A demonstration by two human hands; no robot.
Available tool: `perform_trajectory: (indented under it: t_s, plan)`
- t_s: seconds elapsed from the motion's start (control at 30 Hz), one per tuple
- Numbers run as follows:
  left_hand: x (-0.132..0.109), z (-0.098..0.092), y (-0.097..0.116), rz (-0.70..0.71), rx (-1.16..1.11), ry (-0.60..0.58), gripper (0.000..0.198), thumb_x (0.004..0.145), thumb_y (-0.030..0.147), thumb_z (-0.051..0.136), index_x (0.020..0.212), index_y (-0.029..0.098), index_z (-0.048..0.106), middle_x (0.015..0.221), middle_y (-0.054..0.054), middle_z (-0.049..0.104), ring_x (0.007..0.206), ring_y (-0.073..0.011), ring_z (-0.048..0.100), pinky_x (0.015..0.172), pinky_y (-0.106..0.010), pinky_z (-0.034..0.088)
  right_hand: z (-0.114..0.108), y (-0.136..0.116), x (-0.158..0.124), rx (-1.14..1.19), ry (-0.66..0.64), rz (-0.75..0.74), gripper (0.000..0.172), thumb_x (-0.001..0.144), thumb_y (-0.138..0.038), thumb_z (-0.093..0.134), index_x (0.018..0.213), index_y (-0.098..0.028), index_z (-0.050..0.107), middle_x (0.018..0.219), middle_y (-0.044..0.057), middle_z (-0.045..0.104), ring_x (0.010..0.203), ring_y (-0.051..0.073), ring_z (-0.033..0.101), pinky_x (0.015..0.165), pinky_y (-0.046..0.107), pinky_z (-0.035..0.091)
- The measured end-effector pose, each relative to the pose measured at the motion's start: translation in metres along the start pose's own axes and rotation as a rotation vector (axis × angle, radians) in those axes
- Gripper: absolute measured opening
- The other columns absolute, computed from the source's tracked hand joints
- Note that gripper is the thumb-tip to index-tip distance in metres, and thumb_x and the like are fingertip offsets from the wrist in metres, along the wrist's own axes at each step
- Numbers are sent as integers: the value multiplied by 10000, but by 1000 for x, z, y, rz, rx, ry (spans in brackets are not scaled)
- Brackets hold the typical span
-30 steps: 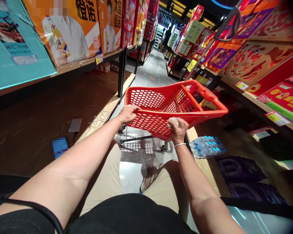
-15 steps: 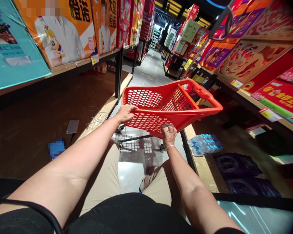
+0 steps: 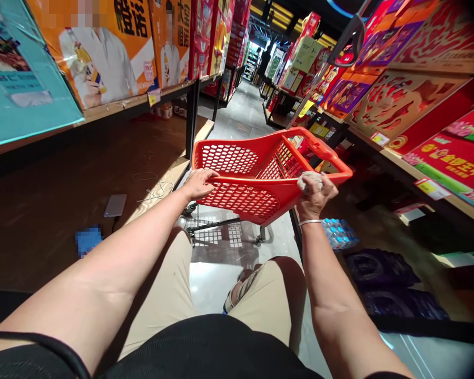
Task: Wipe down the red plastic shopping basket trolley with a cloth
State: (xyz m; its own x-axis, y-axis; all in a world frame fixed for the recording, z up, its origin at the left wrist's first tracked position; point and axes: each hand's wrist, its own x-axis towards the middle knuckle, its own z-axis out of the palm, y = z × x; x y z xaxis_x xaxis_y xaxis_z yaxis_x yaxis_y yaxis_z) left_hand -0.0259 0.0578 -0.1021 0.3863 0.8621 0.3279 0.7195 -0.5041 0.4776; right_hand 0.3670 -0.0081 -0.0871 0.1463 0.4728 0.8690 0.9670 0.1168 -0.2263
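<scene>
A red plastic shopping cart (image 3: 256, 182) with lattice sides stands sideways before me on the aisle floor. My left hand (image 3: 199, 183) is closed over the near rim at the cart's left end, thumb and fingers on the edge. At the right, my right hand (image 3: 319, 200) grips a crumpled whitish-grey cloth (image 3: 310, 181) against the near upper side, close to the handle bar (image 3: 327, 152). Part of the cloth is hidden by my fingers. Inside the basket, a red lattice divider (image 3: 286, 158) crosses near the handle end.
Shelves with boxed goods line both sides, including an orange carton (image 3: 102, 58) at left and red boxes (image 3: 454, 163) at right. Shrink-wrapped bottles (image 3: 339, 233) sit on the low right shelf. A power bank-like white device (image 3: 115, 205) lies at lower left. The aisle floor (image 3: 245, 105) runs ahead.
My right hand has moved up and right with the cloth, from the lower lattice side to the upper rim near the handle. The left hand keeps its hold; the cart appears slightly further left.
</scene>
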Motion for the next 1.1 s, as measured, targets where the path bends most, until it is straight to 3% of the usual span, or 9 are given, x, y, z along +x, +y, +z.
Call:
perform_trajectory:
  t_s: [0.13, 0.27, 0.3, 0.43, 0.53, 0.67, 0.77, 0.9, 1.1]
  plan:
    - [0, 1, -3, 1, 6, 5, 444, 711, 256, 527, 1117, 225, 702, 1097, -50, 738, 1070, -264, 650, 1025, -399, 466, 3, -3, -5, -67, 10, 68, 365, 828, -165, 517, 1124, -231, 721, 1340, 104, 459, 1314, 326, 368, 1090, 560, 370]
    - [1, 2, -3, -3, 1, 2, 435, 713, 272, 533, 1111, 230, 701, 1115, -49, 735, 1074, -265, 650, 1020, -402, 468, 24, -22, -80, -168, -396, 229, 518, 699, -66, 499, 1138, -234, 715, 1353, 107, 447, 1255, 301, 383, 1048, 458, 418]
    - [1, 2, -4, -5, 1, 4, 436, 716, 275, 532, 1116, 229, 699, 1122, -52, 733, 1077, -267, 649, 1021, -405, 467, 28, -28, -100, -178, -427, 251, 530, 689, -48, 488, 1132, -226, 718, 1326, 115, 464, 1209, 292, 412, 1016, 435, 438]
    - [1, 3, -5, -5, 16, 1, 442, 723, 271, 526, 1131, 230, 690, 1119, -56, 732, 1087, -270, 645, 1033, -414, 463, 32, -49, -137, -115, -660, 146, 465, 720, -29, 487, 1028, -262, 747, 1100, 92, 566, 980, 246, 472, 863, 365, 466]
    - [0, 3, -6, 7, 30, 2, 453, 722, 279, 524, 1143, 225, 683, 1111, -63, 733, 1085, -276, 641, 1030, -420, 464, 22, -55, -107, -38, -695, 26, 494, 719, -18, 510, 1057, -289, 749, 1151, 74, 584, 1065, 250, 473, 918, 366, 450]
    - [-1, 3, -6, 35, 21, 10, 454, 718, 295, 521, 1136, 217, 680, 1110, -71, 733, 1083, -287, 635, 1026, -433, 463, -4, -50, -27, -14, -296, -87, 426, 773, -91, 543, 1106, -276, 732, 1319, 73, 508, 1239, 282, 422, 1055, 452, 404]
    - [-2, 4, -6, 33, 16, 16, 447, 718, 292, 523, 1132, 230, 679, 1120, -65, 734, 1089, -288, 634, 1030, -438, 458, -19, -48, 19, -90, -179, -46, 509, 760, -89, 533, 1207, -274, 689, 1352, 81, 492, 1239, 283, 434, 1056, 469, 394]
    - [-2, 3, -4, 17, 30, 6, 444, 729, 278, 522, 1142, 232, 680, 1121, -67, 734, 1091, -287, 635, 1033, -441, 452, -17, -76, 26, -171, -403, 29, 578, 723, -58, 529, 1237, -274, 680, 1305, 87, 554, 1166, 275, 467, 991, 420, 414]
    - [-4, 1, 15, -25, 110, -11, 495, 761, 250, 539, 1243, 250, 653, 1190, -78, 706, 1168, -300, 595, 1094, -458, 401, 13, -170, -5, -84, -675, -143, 466, 847, -124, 539, 1260, -299, 664, 1274, 87, 589, 1094, 267, 459, 940, 371, 405]
